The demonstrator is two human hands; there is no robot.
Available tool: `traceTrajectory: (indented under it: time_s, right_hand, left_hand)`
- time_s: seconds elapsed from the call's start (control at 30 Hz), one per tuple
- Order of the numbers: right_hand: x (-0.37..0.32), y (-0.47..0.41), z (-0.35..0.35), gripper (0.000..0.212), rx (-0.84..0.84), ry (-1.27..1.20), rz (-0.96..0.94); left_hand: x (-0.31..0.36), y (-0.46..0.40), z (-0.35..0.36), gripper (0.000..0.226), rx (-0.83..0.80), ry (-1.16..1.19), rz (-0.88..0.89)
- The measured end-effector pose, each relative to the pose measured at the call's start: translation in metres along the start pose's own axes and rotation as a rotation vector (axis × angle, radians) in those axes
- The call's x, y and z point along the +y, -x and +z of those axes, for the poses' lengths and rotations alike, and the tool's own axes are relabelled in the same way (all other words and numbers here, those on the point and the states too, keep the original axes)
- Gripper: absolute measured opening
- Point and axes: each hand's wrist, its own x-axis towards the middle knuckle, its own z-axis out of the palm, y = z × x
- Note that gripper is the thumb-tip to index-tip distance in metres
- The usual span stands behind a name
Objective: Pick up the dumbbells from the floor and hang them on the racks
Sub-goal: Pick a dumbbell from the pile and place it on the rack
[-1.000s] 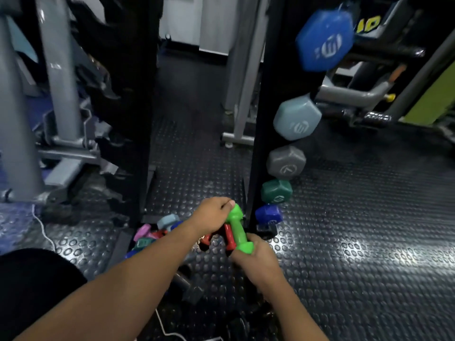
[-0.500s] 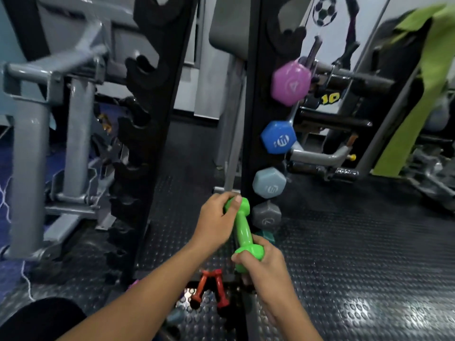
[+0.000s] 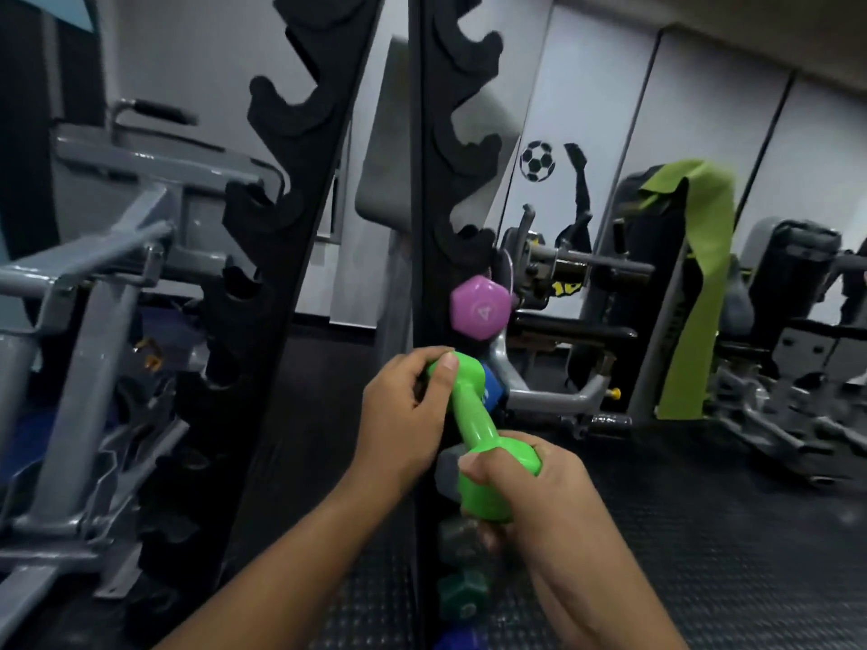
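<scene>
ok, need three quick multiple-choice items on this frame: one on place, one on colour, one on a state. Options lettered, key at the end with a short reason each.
1. Where is the pink dumbbell?
A. On the floor
B. Hung on the right rack upright
C. In the left hand

2. What colour is the dumbbell being held?
A. Bright green
B. Red
C. Yellow

3. How is the held dumbbell gripped?
A. Left hand only
B. One hand on each end
C. Right hand only, by the handle

Key:
1 B: the pink dumbbell sits against the right rack upright, above the hands.
2 A: the green dumbbell is bright green along its handle and both heads.
3 B: the left hand wraps the upper head and the right hand wraps the lower head.
</scene>
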Motion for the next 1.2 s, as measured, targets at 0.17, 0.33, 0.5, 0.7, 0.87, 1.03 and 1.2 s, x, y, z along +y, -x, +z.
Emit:
traceTrajectory:
  time_s: [0.17,0.33,0.5,0.7,0.87,1.03,1.2]
  right_hand:
    - [-0.040,-0.013,0.000,0.031,0.033,-0.005,-0.087]
    - [-0.077,-0.028,0.001,0.036,0.015,0.000,-0.195]
    - [-0.112,-0.052,0.002,0.012,0.064,-0.022,-0.245]
    - [-0.147,-0.106,0.001,0.013,0.169,-0.047,-0.206]
    - [-0.159,-0.157,0.001,0.041,0.219,-0.012,-0.172]
    - [-0.166,-0.187,0.007,0.022,0.161,0.113,-0.119]
    - [-0.165,-0.204,0.016,0.028,0.093,0.242,-0.084]
  left_hand:
    - [0.033,-0.035,0.005,0.018,0.041,0.052,0.051]
    - [0.068,-0.069,0.010,0.016,0.064,0.100,0.100]
    - [0.070,-0.101,0.010,0.018,0.205,-0.036,0.170]
    - [0.063,-0.123,0.012,0.052,0.225,-0.081,0.041]
    - [0.052,-0.132,0.017,0.059,0.080,-0.121,0.032]
    - [0.047,-0.134,0.021,0.058,0.074,-0.080,0.053]
    - [0.040,-0.135,0.022,0.057,0.087,-0.092,0.072]
